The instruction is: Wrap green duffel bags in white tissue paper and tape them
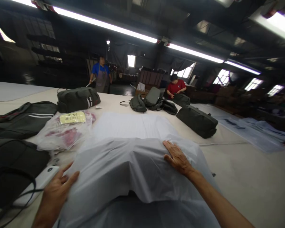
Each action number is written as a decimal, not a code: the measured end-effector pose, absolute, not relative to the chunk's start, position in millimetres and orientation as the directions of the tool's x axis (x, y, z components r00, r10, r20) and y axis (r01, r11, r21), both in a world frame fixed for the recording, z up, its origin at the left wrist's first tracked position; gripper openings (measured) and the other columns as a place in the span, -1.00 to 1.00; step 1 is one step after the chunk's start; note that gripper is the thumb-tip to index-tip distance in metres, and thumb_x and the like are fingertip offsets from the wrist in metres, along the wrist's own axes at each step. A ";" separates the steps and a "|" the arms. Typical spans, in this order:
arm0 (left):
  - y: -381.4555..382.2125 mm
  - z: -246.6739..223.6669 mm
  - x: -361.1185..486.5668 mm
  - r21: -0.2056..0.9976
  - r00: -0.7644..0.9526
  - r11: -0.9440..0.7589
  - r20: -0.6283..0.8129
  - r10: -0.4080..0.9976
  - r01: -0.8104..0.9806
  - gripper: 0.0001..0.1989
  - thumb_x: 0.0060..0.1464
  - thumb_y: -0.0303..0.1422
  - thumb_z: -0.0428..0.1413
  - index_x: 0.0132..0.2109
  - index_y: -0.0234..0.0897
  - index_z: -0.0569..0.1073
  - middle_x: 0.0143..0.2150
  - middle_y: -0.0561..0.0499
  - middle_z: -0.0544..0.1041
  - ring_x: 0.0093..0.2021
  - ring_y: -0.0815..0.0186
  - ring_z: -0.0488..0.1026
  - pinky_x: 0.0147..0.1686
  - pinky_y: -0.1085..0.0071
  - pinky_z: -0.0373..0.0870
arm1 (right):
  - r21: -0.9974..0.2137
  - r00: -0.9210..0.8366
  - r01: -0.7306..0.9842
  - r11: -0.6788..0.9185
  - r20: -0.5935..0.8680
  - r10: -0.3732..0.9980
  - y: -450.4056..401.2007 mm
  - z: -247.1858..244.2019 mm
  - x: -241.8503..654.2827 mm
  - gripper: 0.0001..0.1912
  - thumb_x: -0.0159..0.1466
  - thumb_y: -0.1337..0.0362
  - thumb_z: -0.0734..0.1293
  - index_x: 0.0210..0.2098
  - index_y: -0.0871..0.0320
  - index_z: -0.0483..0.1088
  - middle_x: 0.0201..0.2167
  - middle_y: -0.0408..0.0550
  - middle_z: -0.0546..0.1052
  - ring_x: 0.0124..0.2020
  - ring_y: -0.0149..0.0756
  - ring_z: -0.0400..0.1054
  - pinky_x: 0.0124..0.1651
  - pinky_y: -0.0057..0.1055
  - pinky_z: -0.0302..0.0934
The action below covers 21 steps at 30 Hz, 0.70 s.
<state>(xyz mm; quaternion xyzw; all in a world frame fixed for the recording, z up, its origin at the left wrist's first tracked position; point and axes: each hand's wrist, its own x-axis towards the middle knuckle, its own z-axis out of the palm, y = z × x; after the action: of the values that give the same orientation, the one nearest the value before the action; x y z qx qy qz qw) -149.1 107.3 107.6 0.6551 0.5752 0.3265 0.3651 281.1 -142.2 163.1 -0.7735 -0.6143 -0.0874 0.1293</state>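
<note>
A large translucent white plastic sheet or bag (104, 161) lies in front of me, with a dark shape showing through its near part. My right hand (177, 156) rests on its right side, fingers extended and slightly spread. At the left edge of the plastic is my left hand (60, 185), thumb and fingers apart, holding nothing. Beside that hand lies a white phone-like device (44, 179) with a dark cable near it.
Dark green bags (21, 118) line the left, beside a clear bag of reddish items (66, 131) with a yellow label. Another dark bag (197, 120) stands right of centre. Across the table (239, 171), one person (175, 87) handles a bag; another (102, 74) stands back left.
</note>
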 end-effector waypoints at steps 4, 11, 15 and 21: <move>126.7 88.5 -131.2 0.796 0.199 -0.105 -0.020 0.980 0.596 -0.20 -0.04 0.11 -0.05 0.23 -0.32 0.26 -0.20 -0.13 0.55 -0.37 0.08 0.50 -0.39 0.22 0.43 | -0.067 0.216 0.976 -0.205 0.295 0.931 -142.8 165.2 281.7 -0.27 0.37 -0.16 0.03 0.38 0.10 -0.05 0.35 0.09 0.16 0.39 -0.04 -0.04 0.39 0.11 -0.09; 110.1 204.3 -62.4 0.584 0.275 -0.669 0.623 0.732 0.459 -0.49 0.23 -0.13 -0.11 0.19 -0.35 0.30 0.13 -0.22 0.43 0.08 0.06 0.41 0.09 0.18 0.33 | -0.073 0.247 0.969 -0.236 0.256 0.934 -137.8 169.1 280.4 -0.30 0.38 -0.14 0.03 0.38 0.09 -0.04 0.36 0.07 0.15 0.40 -0.07 -0.06 0.40 0.11 -0.13; 82.8 280.2 -15.8 0.234 0.566 -0.771 0.560 0.605 0.593 -0.66 0.25 -0.23 -0.04 0.06 -0.25 0.46 0.00 -0.19 0.53 0.02 -0.04 0.45 -0.02 0.11 0.34 | -0.065 0.244 0.970 -0.235 0.248 0.938 -139.1 169.0 279.8 -0.30 0.38 -0.15 0.03 0.38 0.07 -0.04 0.36 0.07 0.16 0.39 -0.05 -0.05 0.39 0.12 -0.12; 114.1 259.3 -40.1 0.220 0.550 -0.694 0.470 0.691 0.685 -0.50 0.16 -0.23 0.06 0.23 -0.23 0.31 0.24 -0.20 0.35 0.12 -0.06 0.39 0.02 0.13 0.34 | -0.092 0.251 0.968 -0.235 0.250 0.935 -138.0 166.0 281.8 -0.30 0.38 -0.15 0.04 0.37 0.07 -0.02 0.35 0.08 0.16 0.39 -0.04 -0.04 0.39 0.13 -0.13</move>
<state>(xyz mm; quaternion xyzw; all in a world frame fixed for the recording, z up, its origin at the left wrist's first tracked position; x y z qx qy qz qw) -40.1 114.1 259.3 0.8802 0.3908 0.2691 0.0054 281.8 -138.0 166.0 -0.7827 -0.6078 -0.0710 0.1138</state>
